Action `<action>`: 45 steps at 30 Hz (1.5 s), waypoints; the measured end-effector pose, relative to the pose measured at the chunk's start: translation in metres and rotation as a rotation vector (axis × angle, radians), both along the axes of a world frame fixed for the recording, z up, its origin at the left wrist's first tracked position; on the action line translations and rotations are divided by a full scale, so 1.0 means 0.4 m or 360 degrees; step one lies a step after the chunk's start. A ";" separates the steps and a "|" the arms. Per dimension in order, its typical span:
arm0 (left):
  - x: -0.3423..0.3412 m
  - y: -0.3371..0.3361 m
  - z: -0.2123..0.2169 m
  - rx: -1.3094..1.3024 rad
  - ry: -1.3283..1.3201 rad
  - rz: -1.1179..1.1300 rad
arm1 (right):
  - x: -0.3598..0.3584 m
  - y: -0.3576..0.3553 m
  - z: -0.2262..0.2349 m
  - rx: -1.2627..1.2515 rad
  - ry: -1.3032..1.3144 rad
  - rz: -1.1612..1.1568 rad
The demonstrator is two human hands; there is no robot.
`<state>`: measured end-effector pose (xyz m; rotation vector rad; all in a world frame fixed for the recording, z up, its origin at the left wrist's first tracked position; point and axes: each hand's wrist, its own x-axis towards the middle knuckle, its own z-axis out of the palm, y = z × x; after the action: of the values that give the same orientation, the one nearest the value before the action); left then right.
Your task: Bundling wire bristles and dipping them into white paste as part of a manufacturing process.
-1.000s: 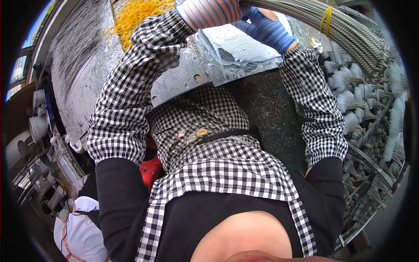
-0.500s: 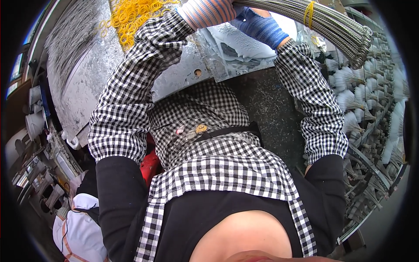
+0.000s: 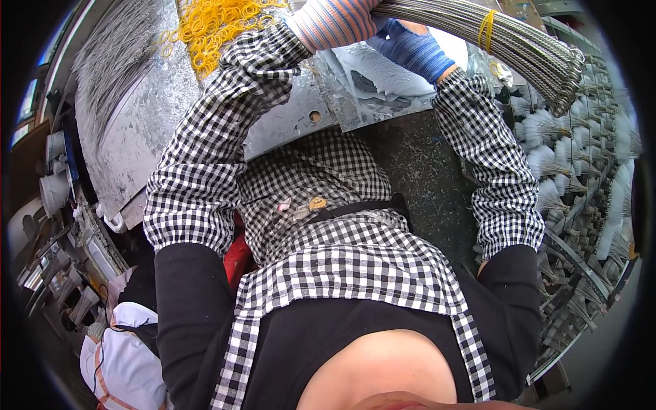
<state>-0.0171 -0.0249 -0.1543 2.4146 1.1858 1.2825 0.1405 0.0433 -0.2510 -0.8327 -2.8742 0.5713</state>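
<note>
My left hand, in a pink and blue striped glove, is closed round one end of a bundle of twisted wire rods at the top edge. The bundle runs off to the right over my right arm. A yellow rubber band circles it, and small loops finish its far right end. Just below the bundle is my right hand, in a blue knitted glove. Its fingertips point toward my left hand and are partly hidden, so its grip does not show.
Loose yellow rubber bands lie heaped on the metal table, with thin grey wires to their left. A sheet with whitish paste sits at the table's front. Racked white-bristled brushes stand at right.
My left hand and the bundle have shifted slightly right and down. My right hand has moved a little, staying beneath the bundle.
</note>
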 end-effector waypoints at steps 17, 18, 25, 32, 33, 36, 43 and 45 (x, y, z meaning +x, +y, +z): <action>0.004 -0.011 0.007 -0.0119 -0.0106 0.0031 | 0.007 0.003 -0.028 0.0082 0.0384 0.0027; 0.005 -0.011 0.007 -0.0119 -0.0107 0.0030 | 0.007 0.001 -0.031 0.0082 0.0383 0.0027; 0.013 -0.008 -0.017 -0.0105 -0.0153 -0.0002 | 0.019 -0.009 -0.046 -0.0030 0.0307 -0.0026; 0.010 -0.010 -0.028 -0.0110 -0.0223 -0.0008 | 0.011 -0.011 -0.060 -0.0070 0.0386 -0.0008; 0.013 -0.009 -0.022 -0.0128 -0.0239 -0.0007 | 0.012 -0.010 -0.062 -0.0053 0.0482 -0.0016; 0.008 0.003 -0.031 -0.0169 -0.0237 -0.0017 | 0.012 -0.002 -0.053 -0.0010 0.0411 0.0012; -0.010 0.008 -0.057 -0.0075 -0.0122 0.0012 | -0.001 0.001 -0.041 -0.0025 0.0512 0.0024; -0.016 0.009 -0.072 -0.0139 -0.0107 0.0055 | 0.003 -0.004 -0.024 -0.0079 0.0593 0.0110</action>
<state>-0.0237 -0.0215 -0.1831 2.2812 1.2434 1.2828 0.1417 0.0416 -0.2606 -0.5626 -2.5639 0.7220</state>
